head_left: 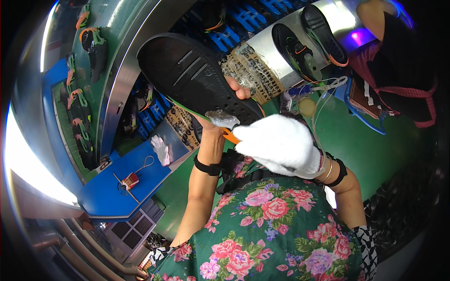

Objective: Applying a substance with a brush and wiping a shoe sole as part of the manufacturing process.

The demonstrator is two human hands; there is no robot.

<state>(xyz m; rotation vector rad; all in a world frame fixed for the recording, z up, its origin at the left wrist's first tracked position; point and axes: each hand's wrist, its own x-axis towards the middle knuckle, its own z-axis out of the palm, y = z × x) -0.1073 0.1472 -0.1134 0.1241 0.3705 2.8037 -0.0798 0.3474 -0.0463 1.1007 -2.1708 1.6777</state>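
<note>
My bare left hand (238, 88) is closed around a black shoe (180, 65) with green and orange trim. The shoe's sole faces me, showing slots toward one end and small round holes toward the other. My right hand (279, 143), in a white knit glove, grips a small tool (228, 134) with an orange handle. The tool's flat greyish head lies against the near edge of the shoe; its exact kind is unclear. Most of my left palm is hidden behind the shoe.
Two black shoes (297, 51) rest on a metal ledge behind. More shoes (79, 110) line a green surface at left. A blue table (105, 192) holds a white glove (161, 150) and a red object (130, 180). Another person (375, 28) is at the far right.
</note>
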